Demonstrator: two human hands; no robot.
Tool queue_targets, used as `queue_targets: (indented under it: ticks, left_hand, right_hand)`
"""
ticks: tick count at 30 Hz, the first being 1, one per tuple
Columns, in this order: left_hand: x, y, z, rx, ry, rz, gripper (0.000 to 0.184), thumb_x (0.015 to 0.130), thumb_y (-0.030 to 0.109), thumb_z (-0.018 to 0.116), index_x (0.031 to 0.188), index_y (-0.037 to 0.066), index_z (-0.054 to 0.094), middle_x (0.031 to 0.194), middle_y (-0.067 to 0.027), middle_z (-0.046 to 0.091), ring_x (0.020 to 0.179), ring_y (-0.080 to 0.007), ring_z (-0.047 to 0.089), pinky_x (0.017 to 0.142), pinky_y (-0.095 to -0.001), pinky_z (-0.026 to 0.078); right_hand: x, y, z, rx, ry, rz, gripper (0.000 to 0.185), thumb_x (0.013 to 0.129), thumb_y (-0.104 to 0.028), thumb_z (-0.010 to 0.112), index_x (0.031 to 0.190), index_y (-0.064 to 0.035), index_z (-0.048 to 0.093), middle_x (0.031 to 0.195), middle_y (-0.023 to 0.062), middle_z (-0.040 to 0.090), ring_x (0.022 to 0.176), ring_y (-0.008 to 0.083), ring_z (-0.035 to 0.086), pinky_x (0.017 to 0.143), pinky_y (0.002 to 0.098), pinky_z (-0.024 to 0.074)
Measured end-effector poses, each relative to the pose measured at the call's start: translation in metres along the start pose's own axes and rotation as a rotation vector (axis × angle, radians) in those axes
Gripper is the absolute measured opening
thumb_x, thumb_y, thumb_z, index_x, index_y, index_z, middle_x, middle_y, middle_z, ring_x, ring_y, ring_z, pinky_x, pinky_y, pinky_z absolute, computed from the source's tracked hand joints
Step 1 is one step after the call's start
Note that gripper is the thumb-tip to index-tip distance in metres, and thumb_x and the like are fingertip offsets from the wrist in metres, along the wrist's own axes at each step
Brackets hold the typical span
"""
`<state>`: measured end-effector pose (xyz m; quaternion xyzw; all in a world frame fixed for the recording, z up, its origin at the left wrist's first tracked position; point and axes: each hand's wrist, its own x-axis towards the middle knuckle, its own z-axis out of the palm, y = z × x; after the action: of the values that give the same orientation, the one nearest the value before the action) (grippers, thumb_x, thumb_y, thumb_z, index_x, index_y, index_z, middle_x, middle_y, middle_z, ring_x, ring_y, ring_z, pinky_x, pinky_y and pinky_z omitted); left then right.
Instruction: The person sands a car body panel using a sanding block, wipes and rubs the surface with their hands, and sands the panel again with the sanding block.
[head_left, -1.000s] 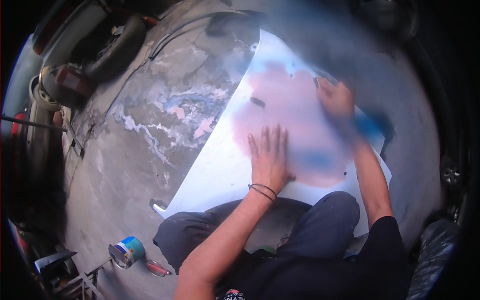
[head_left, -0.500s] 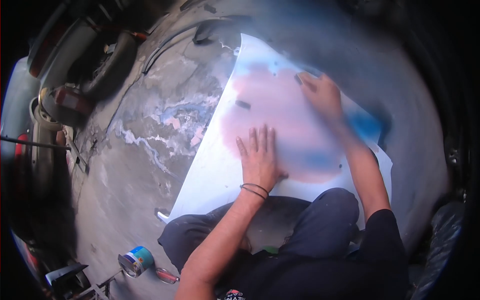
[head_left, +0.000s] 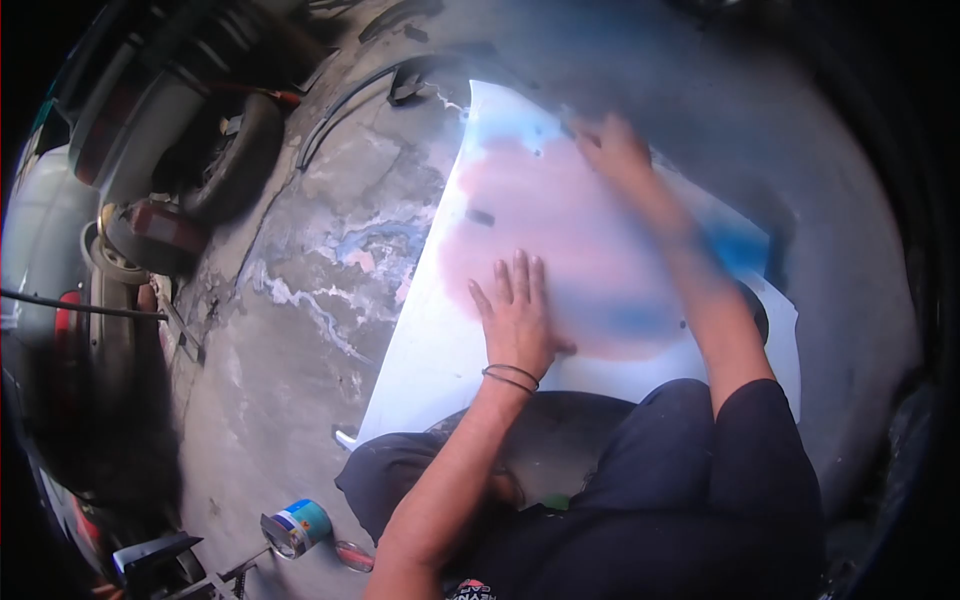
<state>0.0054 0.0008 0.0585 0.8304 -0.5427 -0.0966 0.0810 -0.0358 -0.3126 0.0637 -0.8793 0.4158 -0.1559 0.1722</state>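
Note:
A white car body panel [head_left: 425, 350] lies in front of my knees, with a broad pink patch [head_left: 585, 235] and blue areas on its surface. My left hand [head_left: 518, 325] rests flat on the lower part of the pink patch, fingers spread. Near the panel's upper right edge, my right hand [head_left: 618, 155] is closed around a small flat block, apparently a sanding block [head_left: 582, 132]; motion blurs both. A small dark rectangular mark [head_left: 480, 216], whether hole or loose piece I cannot tell, shows left of the middle.
At lower left stand a blue-labelled tin [head_left: 298, 527] and a small red object [head_left: 354, 556] on the stained concrete floor [head_left: 250, 400]. A tyre [head_left: 240, 150] and car parts line the left side. A curved black strip [head_left: 345, 110] lies beyond the panel's left edge.
My right hand has moved up and left with the block, towards the panel's upper edge. The left hand stays in place on the panel. The camera view has shifted slightly.

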Motion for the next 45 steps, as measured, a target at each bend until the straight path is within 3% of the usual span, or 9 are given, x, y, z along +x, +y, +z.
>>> queue_targets:
  ticks: [6, 15, 22, 24, 31, 34, 36, 42, 45]
  left_hand:
    - [0.001, -0.002, 0.003, 0.003, -0.014, 0.008, 0.136, 0.06, 0.051, 0.097, 0.166, 0.001, 0.03, 0.173, -0.0219, 0.032, 0.16, -0.0453, 0.029, 0.125, -0.0756, 0.016]
    - [-0.002, -0.004, 0.003, -0.035, 0.0, -0.007, 0.136, 0.059, 0.05, 0.097, 0.167, 0.002, 0.029, 0.173, -0.0205, 0.031, 0.16, -0.0445, 0.027, 0.125, -0.0763, 0.015]
    - [0.0, -0.012, 0.01, -0.091, 0.014, 0.016, 0.135, 0.059, 0.051, 0.096, 0.167, 0.005, 0.03, 0.173, -0.0177, 0.031, 0.161, -0.0415, 0.026, 0.126, -0.0757, 0.014]
    - [-0.001, -0.011, 0.009, -0.108, 0.033, 0.006, 0.134, 0.059, 0.051, 0.096, 0.167, 0.005, 0.031, 0.174, -0.0165, 0.032, 0.161, -0.0406, 0.026, 0.126, -0.0753, 0.013]
    - [0.001, -0.01, 0.006, -0.027, -0.018, -0.026, 0.131, 0.062, 0.053, 0.094, 0.168, 0.008, 0.031, 0.174, -0.0127, 0.033, 0.161, -0.0378, 0.027, 0.128, -0.0735, 0.013]
    - [0.0, -0.01, 0.003, -0.018, -0.023, -0.014, 0.13, 0.063, 0.054, 0.093, 0.168, 0.008, 0.031, 0.174, -0.0124, 0.033, 0.161, -0.037, 0.027, 0.128, -0.0732, 0.013]
    - [-0.001, -0.01, 0.001, -0.023, -0.039, -0.024, 0.13, 0.064, 0.054, 0.093, 0.168, 0.008, 0.031, 0.174, -0.0122, 0.033, 0.161, -0.0365, 0.027, 0.128, -0.0731, 0.013]
    - [0.001, -0.011, 0.004, -0.019, -0.041, -0.041, 0.13, 0.064, 0.054, 0.093, 0.169, 0.008, 0.031, 0.175, -0.0117, 0.031, 0.162, -0.035, 0.028, 0.128, -0.0731, 0.012]
    - [0.003, -0.011, 0.011, 0.001, -0.008, -0.03, 0.13, 0.064, 0.054, 0.093, 0.169, 0.008, 0.03, 0.175, -0.0118, 0.031, 0.162, -0.0353, 0.027, 0.129, -0.0727, 0.011]
  right_hand:
    - [-0.031, -0.008, 0.016, 0.012, 0.146, -0.265, 0.036, 0.102, -0.031, 0.065, 0.137, -0.031, 0.075, 0.121, 0.0205, 0.069, 0.121, 0.0391, 0.063, 0.107, 0.0509, 0.0483]
    - [0.015, -0.012, 0.043, -0.092, 0.182, -0.074, 0.038, 0.101, -0.026, 0.066, 0.138, -0.03, 0.074, 0.123, 0.0175, 0.068, 0.121, 0.0381, 0.061, 0.111, 0.0557, 0.042]
    - [-0.034, -0.026, 0.027, -0.146, 0.234, -0.364, 0.038, 0.101, -0.027, 0.066, 0.138, -0.0307, 0.074, 0.124, 0.0172, 0.068, 0.123, 0.0372, 0.06, 0.112, 0.0555, 0.0405]
    - [-0.013, -0.037, 0.027, -0.175, 0.186, -0.109, 0.039, 0.1, -0.024, 0.066, 0.138, -0.0304, 0.074, 0.122, 0.015, 0.069, 0.119, 0.0353, 0.061, 0.11, 0.055, 0.0415]
    - [-0.039, -0.049, 0.024, -0.211, 0.119, -0.308, 0.038, 0.102, -0.026, 0.065, 0.138, -0.0287, 0.073, 0.124, 0.016, 0.068, 0.121, 0.0375, 0.061, 0.11, 0.0542, 0.0413]
    - [-0.019, -0.042, 0.031, -0.128, -0.021, -0.092, 0.037, 0.102, -0.026, 0.065, 0.138, -0.0284, 0.074, 0.122, 0.0172, 0.068, 0.121, 0.0378, 0.061, 0.109, 0.0542, 0.0417]
    - [-0.01, -0.045, 0.037, -0.18, 0.235, -0.149, 0.039, 0.1, -0.025, 0.067, 0.138, -0.0298, 0.074, 0.119, 0.0157, 0.068, 0.117, 0.0348, 0.061, 0.105, 0.0538, 0.0421]
    - [-0.044, -0.037, 0.032, -0.239, 0.133, -0.378, 0.039, 0.102, -0.028, 0.064, 0.141, -0.0263, 0.071, 0.121, 0.0164, 0.067, 0.118, 0.037, 0.062, 0.107, 0.0557, 0.042]
    - [-0.044, -0.04, 0.029, -0.349, 0.186, -0.31, 0.039, 0.102, -0.028, 0.064, 0.141, -0.0248, 0.071, 0.12, 0.0173, 0.067, 0.116, 0.0375, 0.062, 0.106, 0.0552, 0.0432]
